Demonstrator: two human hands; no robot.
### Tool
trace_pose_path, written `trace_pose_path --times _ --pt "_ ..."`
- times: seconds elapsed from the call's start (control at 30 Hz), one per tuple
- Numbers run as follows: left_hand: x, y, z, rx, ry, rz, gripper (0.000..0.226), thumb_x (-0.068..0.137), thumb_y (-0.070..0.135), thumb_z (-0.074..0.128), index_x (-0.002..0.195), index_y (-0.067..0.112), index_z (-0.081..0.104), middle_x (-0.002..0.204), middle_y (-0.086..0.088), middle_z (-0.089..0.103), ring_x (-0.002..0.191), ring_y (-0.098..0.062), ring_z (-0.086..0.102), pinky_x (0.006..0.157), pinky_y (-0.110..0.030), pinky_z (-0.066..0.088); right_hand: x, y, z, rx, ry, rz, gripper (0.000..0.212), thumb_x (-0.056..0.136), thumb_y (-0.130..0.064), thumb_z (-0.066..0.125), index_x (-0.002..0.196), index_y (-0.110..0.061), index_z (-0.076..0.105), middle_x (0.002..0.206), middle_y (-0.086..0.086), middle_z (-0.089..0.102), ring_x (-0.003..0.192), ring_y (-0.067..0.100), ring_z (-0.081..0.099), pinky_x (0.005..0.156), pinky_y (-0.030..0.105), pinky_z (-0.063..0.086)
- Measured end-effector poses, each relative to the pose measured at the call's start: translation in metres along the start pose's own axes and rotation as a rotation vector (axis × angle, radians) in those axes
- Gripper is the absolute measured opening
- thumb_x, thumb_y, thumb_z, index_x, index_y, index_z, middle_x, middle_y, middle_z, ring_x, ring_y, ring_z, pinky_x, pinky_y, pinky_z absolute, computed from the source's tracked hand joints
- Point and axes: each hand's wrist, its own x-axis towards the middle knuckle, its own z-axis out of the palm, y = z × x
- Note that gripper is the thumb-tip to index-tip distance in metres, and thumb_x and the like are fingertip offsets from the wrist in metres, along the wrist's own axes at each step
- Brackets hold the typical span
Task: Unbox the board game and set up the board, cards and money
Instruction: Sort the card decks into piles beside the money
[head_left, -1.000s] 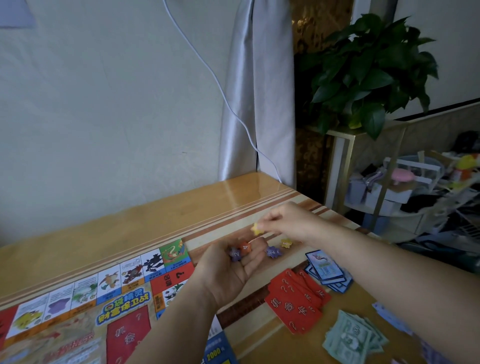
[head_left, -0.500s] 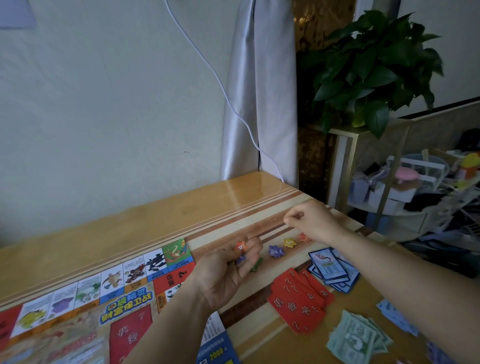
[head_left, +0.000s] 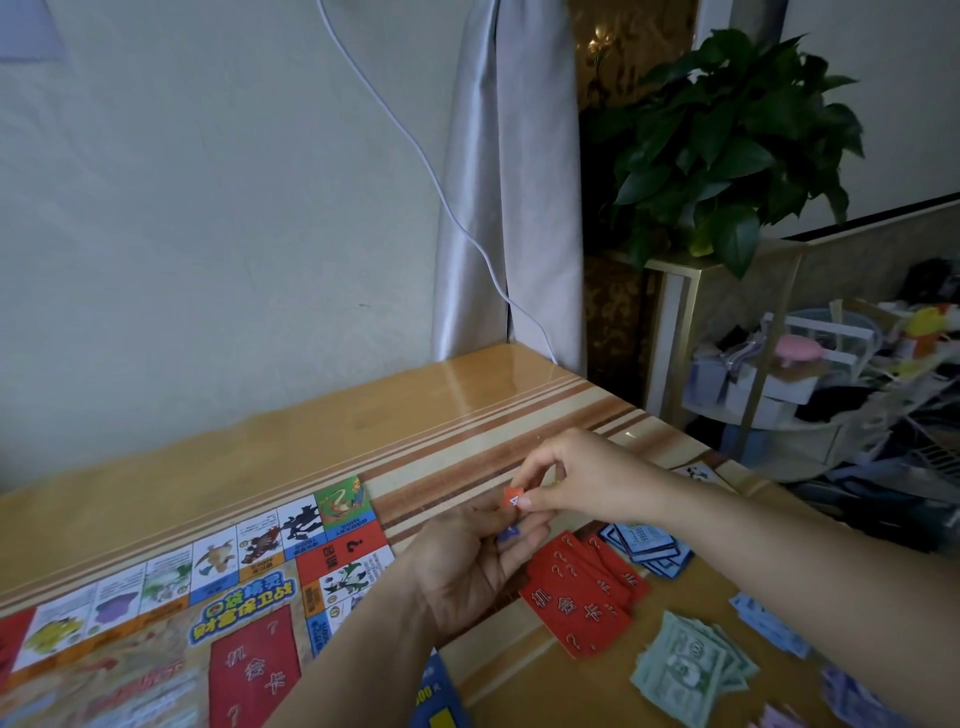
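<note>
Right hand (head_left: 587, 483) pinches orange token (head_left: 511, 500) above upturned, cupped left hand (head_left: 467, 571).

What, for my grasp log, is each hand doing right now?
Left hand: open, palm up, with a purple token resting on its fingers.
Right hand: pinches an orange token at its fingertips.

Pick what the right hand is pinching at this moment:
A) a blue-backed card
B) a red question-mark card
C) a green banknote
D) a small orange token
D: the right hand pinches a small orange token at its fingertips, just above the upturned left hand. The red cards, blue cards and green banknotes all lie on the table.
</note>
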Motion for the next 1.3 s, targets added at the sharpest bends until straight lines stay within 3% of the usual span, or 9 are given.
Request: trace_pose_path --times 0.2,0.43,0.63,0.7,0.8,0.9,0.97,1.1,1.3 --pt "-0.008 0.006 0.005 -0.109 -0.028 0.002 0.036 0.087 0.002 0.043 0.118 -0.015 0.049 0.116 -0.035 0.060 0.088 -0.035 0.070 0.078 -0.043 0.055 0.010 0.021 -0.006 0.212 0.116 0.152 0.004 0.084 -0.026 0.070 0.083 -0.024 0.073 0.086 -0.013 0.070 0.088 -0.004 0.062 0.082 0.016 0.046" --pt "-0.006 0.008 -0.005 -0.150 0.012 0.052 0.034 0.094 -0.011 0.025 0.122 -0.011 0.045 0.110 -0.035 0.062 0.082 -0.037 0.071 0.072 -0.041 0.057 0.019 0.082 -0.020 0.092 0.334 0.384 0.008 0.082 -0.014 0.072 0.090 -0.015 0.070 0.101 0.003 0.068 0.100 0.017 0.061 0.084 0.026 0.044" --pt "0.001 0.008 -0.010 -0.093 0.056 0.053 0.030 0.098 -0.007 0.028 0.119 -0.011 0.049 0.106 -0.031 0.066 0.082 -0.035 0.071 0.071 -0.041 0.058 0.023 0.106 -0.005 -0.196 0.382 0.446 0.008 0.086 -0.023 0.067 0.092 -0.023 0.071 0.102 0.000 0.070 0.097 0.017 0.062 0.086 0.034 0.051" --pt "0.001 0.008 -0.009 -0.069 0.066 0.041 0.027 0.099 -0.006 0.029 0.112 -0.013 0.052 0.104 -0.029 0.067 0.079 -0.033 0.072 0.068 -0.039 0.059 0.024 0.094 -0.007 -0.154 0.431 0.366 0.012 0.089 -0.023 0.064 0.099 -0.022 0.071 0.105 -0.003 0.068 0.098 0.012 0.060 0.082 0.024 0.048" --pt "0.001 0.007 -0.007 -0.030 0.047 0.023 0.028 0.099 -0.005 0.031 0.106 -0.016 0.055 0.099 -0.026 0.068 0.079 -0.030 0.072 0.071 -0.036 0.058 0.020 0.052 -0.014 0.009 0.207 0.171 0.021 0.090 -0.028 0.063 0.108 -0.021 0.070 0.104 -0.014 0.065 0.092 -0.006 0.055 0.074 0.004 0.038" --pt "0.002 0.007 -0.003 -0.021 0.023 0.014 0.026 0.097 -0.004 0.034 0.113 -0.015 0.052 0.103 -0.031 0.066 0.086 -0.032 0.070 0.075 -0.038 0.057 0.015 0.016 -0.008 0.015 -0.068 0.048 0.023 0.086 -0.036 0.067 0.107 -0.028 0.071 0.082 -0.031 0.062 0.081 -0.019 0.054 0.072 0.005 0.037" --pt "0.004 0.006 -0.002 -0.024 0.022 0.013 0.027 0.096 -0.004 0.039 0.116 -0.015 0.051 0.111 -0.034 0.062 0.094 -0.034 0.068 0.074 -0.037 0.058 0.015 0.010 -0.001 -0.004 -0.090 0.020 0.020 0.085 -0.030 0.070 0.104 -0.024 0.072 0.062 -0.034 0.058 0.066 -0.021 0.052 0.060 0.003 0.037" --pt "0.006 0.007 0.002 -0.026 0.026 0.025 0.023 0.096 -0.003 0.040 0.106 -0.015 0.057 0.110 -0.032 0.063 0.086 -0.033 0.069 0.073 -0.037 0.057 0.019 0.012 0.004 0.033 -0.044 0.019 0.012 0.081 -0.027 0.074 0.093 -0.027 0.073 0.085 -0.018 0.066 0.084 -0.006 0.060 0.076 0.018 0.047" --pt "0.012 0.011 0.003 -0.062 0.053 0.032 0.029 0.099 0.003 0.038 0.114 -0.015 0.054 0.107 -0.033 0.063 0.076 -0.033 0.071 0.074 -0.039 0.056 0.026 0.018 0.001 0.108 -0.036 0.078 0.001 0.082 -0.026 0.073 0.082 -0.025 0.071 0.061 -0.026 0.062 0.061 -0.017 0.053 0.062 0.013 0.039"
